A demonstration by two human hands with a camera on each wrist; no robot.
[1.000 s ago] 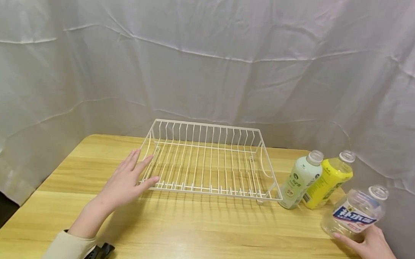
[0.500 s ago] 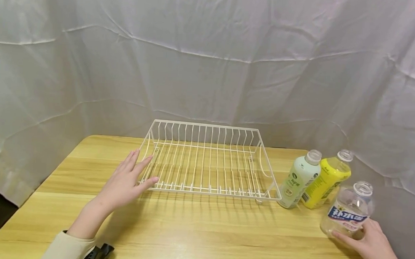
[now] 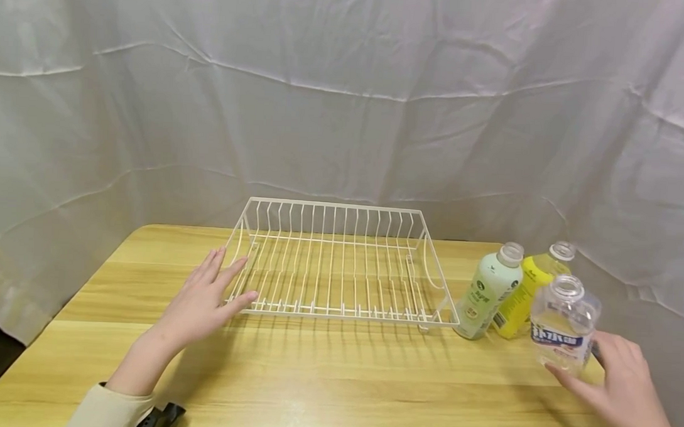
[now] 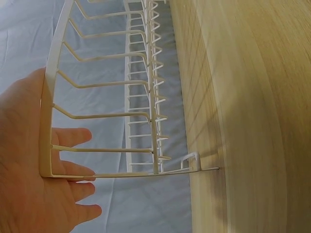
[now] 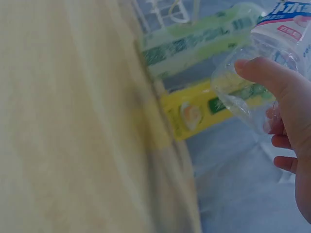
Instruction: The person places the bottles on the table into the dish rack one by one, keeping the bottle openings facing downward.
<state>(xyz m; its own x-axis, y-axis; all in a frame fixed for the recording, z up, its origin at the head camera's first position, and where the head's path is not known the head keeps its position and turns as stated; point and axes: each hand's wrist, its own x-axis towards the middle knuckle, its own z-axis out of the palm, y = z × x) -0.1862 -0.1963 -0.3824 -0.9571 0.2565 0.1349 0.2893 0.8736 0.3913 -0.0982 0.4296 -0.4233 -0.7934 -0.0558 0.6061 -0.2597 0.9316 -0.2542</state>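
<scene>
My right hand (image 3: 624, 380) grips the lower part of a clear plastic bottle (image 3: 559, 325) with a blue-and-white label, capless and raised off the table. In the right wrist view the thumb lies across the base of that bottle (image 5: 262, 53). A pale green bottle (image 3: 489, 294) and a yellow-labelled bottle (image 3: 522, 295) stand upright just behind it, both capless. My left hand (image 3: 200, 303) rests with fingers spread at the front left corner of a white wire dish rack (image 3: 341, 314). In the left wrist view this hand (image 4: 29, 160) touches the rack's top rail.
The wooden table (image 3: 314, 376) carries the rack in the middle and the bottles to its right. Grey curtain cloth (image 3: 346, 100) hangs behind and along both sides. A black strap piece (image 3: 165, 415) sits at my left cuff.
My right hand has lifted the clear bottle off the table and moved it left, toward the other two bottles. The left hand stays at the rack's corner.
</scene>
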